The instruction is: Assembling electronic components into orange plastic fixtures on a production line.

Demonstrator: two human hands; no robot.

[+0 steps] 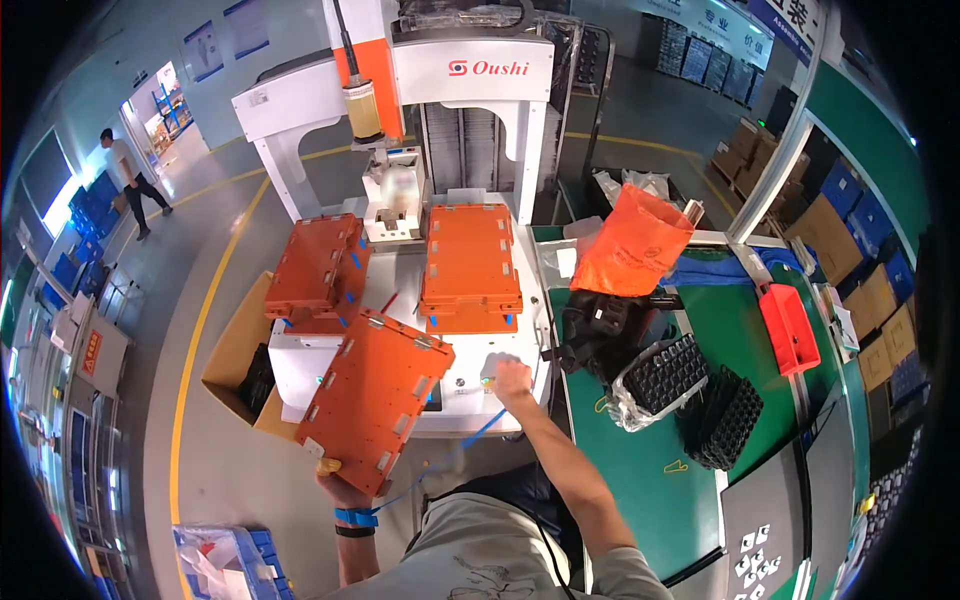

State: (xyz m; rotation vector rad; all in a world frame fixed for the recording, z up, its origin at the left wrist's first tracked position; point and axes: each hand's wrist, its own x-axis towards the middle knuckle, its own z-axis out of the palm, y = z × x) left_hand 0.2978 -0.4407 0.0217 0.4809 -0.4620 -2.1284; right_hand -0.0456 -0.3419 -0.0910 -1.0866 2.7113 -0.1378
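Observation:
My left hand (343, 486) grips the lower corner of an orange panel (375, 400) with metal tabs along its edges. Yellow covers show on the fingertips, and a blue wrist strap (356, 517) with a cord sits on that wrist. The panel is tilted in front of the machine's white bed (465, 350). My right hand (512, 378) is closed in a fist at the bed's front right, beside a small yellow-green button (487, 382); whether it touches the button I cannot tell. Orange fixtures with blue tabs stand on the bed, one left (318, 262) and one right (470, 258).
A white gantry machine (480, 75) carries a cylindrical tool head (364, 110). The green bench (640, 490) at right holds an orange bag (632, 240), black trays (722, 420) and a red bin (788, 330). A cardboard box (235, 370) stands left. A person (128, 180) walks far left.

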